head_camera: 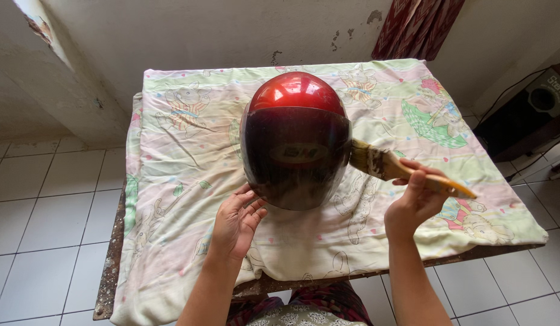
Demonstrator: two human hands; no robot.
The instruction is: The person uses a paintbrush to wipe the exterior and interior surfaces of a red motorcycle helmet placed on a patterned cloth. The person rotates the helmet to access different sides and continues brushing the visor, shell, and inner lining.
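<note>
Helmet, glossy red shell with a dark tinted visor [295, 142], sits near the middle of the worktop [108, 265], visor facing the person, on a pale crumpled cloth printed with cartoon animals [189, 151].

Left hand [234, 224]: fingers spread, palm open, touching the lower left rim of the visor; holds nothing.

Right hand [414, 199]: closed round the wooden handle of a broad flat paintbrush [393, 169]; the bristle end meets the helmet's right side.

Risks, as judged: the helmet rests on a rounded base over loose cloth, steadied on one side only; a sideways push from the brush could roll or slide it leftward. The cloth overhangs the near edge and could drag if caught by a forearm.

Room: open cloth left and right of the helmet and toward the far edge; less at the near edge. White tiled floor [44, 211] around; a dark speaker [536, 105] stands well apart beyond the right edge.
</note>
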